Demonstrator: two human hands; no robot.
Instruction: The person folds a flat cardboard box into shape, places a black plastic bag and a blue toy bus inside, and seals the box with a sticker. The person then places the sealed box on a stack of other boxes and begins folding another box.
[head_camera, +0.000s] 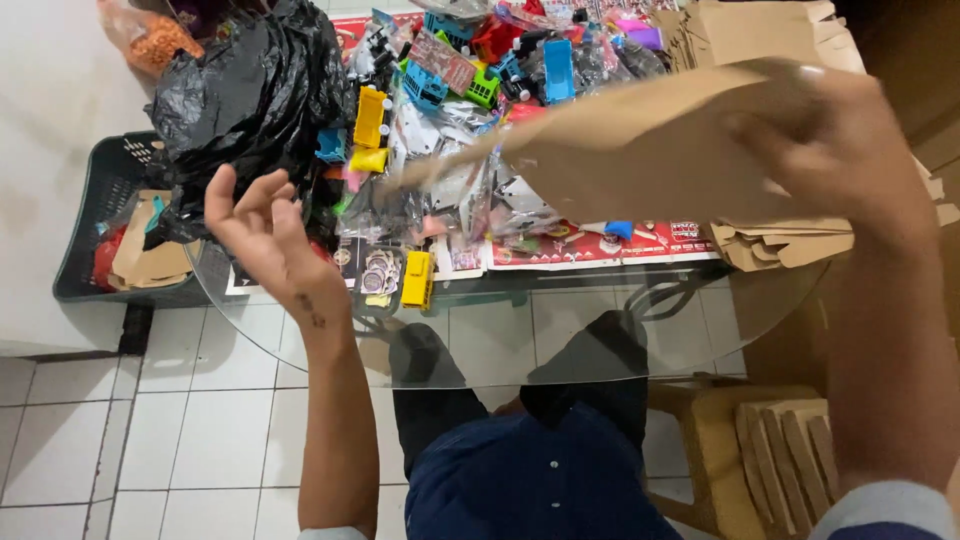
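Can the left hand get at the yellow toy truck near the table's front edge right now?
Probably yes: the left hand is open and empty, just left of the yellow toy truck, with nothing lying between them.

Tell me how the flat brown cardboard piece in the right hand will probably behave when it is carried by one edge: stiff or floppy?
The cardboard piece likely stays fairly stiff: the right hand grips one end and the far end does not droop. It is thin and flat, so probably light. It may bend if pushed against the toy pile.
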